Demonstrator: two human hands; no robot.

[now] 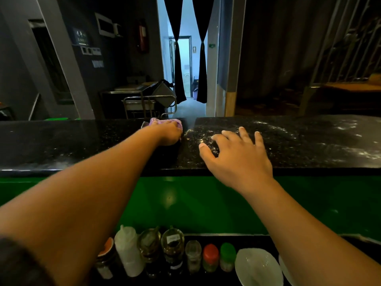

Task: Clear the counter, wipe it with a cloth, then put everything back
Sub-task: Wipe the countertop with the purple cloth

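A black speckled stone counter [82, 141] runs across the view at arm's reach. My left hand [168, 134] reaches to its far edge and presses down on a crumpled purple cloth [162, 121], fingers curled over it. My right hand [237, 155] hovers over or rests on the near half of the counter, fingers spread and straight, holding nothing. White smears and speckles [340, 139] cover the counter's right part.
Below the counter's green front [185, 203], a lower shelf carries a row of condiments: a white squeeze bottle [127, 250], glass jars [172, 248], small shakers with red [210, 258] and green [227, 255] caps, and white bowls [257, 267]. A metal trolley [148, 104] stands beyond the counter.
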